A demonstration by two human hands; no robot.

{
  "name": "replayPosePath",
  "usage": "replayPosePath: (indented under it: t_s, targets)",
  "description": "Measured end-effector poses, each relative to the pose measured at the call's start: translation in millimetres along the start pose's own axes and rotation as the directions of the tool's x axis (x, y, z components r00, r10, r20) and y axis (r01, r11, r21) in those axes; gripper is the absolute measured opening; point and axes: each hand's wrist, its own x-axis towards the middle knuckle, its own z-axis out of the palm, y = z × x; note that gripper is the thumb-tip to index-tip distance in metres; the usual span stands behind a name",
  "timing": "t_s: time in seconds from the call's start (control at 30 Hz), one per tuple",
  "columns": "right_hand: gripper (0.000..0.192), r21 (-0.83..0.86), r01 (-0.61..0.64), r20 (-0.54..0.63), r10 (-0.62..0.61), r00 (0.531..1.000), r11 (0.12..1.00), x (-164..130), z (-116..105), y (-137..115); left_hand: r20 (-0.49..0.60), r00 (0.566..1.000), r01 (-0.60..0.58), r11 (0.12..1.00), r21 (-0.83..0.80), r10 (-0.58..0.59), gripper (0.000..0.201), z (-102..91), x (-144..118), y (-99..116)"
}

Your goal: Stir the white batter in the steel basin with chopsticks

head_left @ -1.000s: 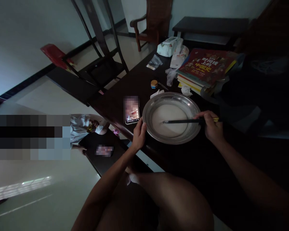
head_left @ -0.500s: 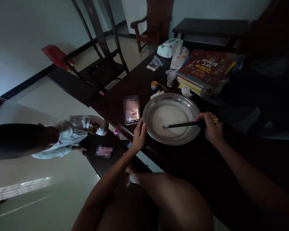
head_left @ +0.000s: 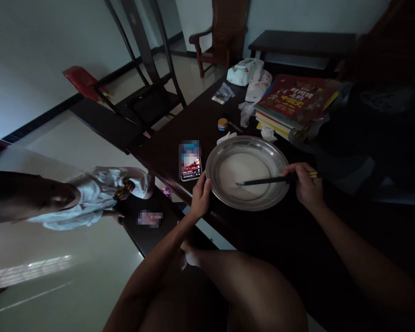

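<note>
A wide shallow metal basin (head_left: 278,159) with pale whitish liquid in it stands on a dark wooden table (head_left: 197,124). My left hand (head_left: 201,198) grips the basin's near-left rim. My right hand (head_left: 306,184) holds dark chopsticks (head_left: 263,181) at the basin's right edge, and their tips reach into the liquid near the middle. A phone (head_left: 191,161) with a lit screen lies just left of the basin.
Behind the basin lie a small round tin (head_left: 222,123), crumpled tissues, plastic bags and a stack of books (head_left: 293,101). A dark bag (head_left: 373,124) fills the right side. Dark chairs (head_left: 148,92) stand to the left. Another person in white (head_left: 90,198) is low at left beside a bench.
The chopstick tips have shifted a little within the liquid. My left hand keeps its hold on the rim. The view has drifted slightly.
</note>
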Motion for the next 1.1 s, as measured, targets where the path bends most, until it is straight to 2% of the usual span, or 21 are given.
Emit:
replayPosePath:
  t_s: [0.07,0.2,0.37,0.5,0.63,0.77,0.9,1.1]
  targets:
    - [0.038,-0.021,0.013,0.02,-0.013,1.0,1.0,-0.1,0.4,-0.2,0.002,1.0,-0.004,1.0,0.002,0.004,0.066,-0.1,-0.1,0.5]
    - [0.038,-0.019,0.017,-0.029,-0.017,0.999,1.0,-0.4,0.8,-0.4,0.001,1.0,0.01,1.0,0.006,-0.01,0.066,-0.4,-0.4,0.0]
    - [0.037,-0.05,0.037,0.042,-0.035,0.999,0.998,-1.1,0.1,-1.9,-0.007,1.0,0.016,1.0,0.0,-0.016,0.067,-0.3,-0.7,-2.0]
    - [0.037,-0.039,0.026,-0.023,-0.027,0.999,0.999,-0.8,-0.1,-1.1,-0.012,1.0,0.021,1.0,0.0,-0.021,0.066,-0.6,-0.8,-2.3]
    - [0.037,-0.016,0.006,0.016,-0.005,1.0,1.0,-0.6,0.6,-0.2,0.001,1.0,0.013,1.0,-0.004,-0.013,0.064,-1.0,-1.0,-1.6]
    - [0.037,-0.023,0.025,-0.019,-0.025,1.0,0.999,-0.4,0.7,-1.6,0.001,1.0,0.014,1.0,0.004,-0.014,0.065,-1.0,-0.9,-0.2]
    - [0.036,-0.034,0.02,0.028,-0.02,0.999,0.999,-0.8,0.6,-3.2,0.0,1.0,0.017,1.0,0.007,-0.017,0.065,-0.8,-0.9,0.6]
    - [0.037,-0.015,0.01,-0.022,-0.01,1.0,1.0,-1.0,1.5,-2.0,-0.001,1.0,0.02,1.0,0.001,-0.02,0.066,-1.7,-1.9,-0.3]
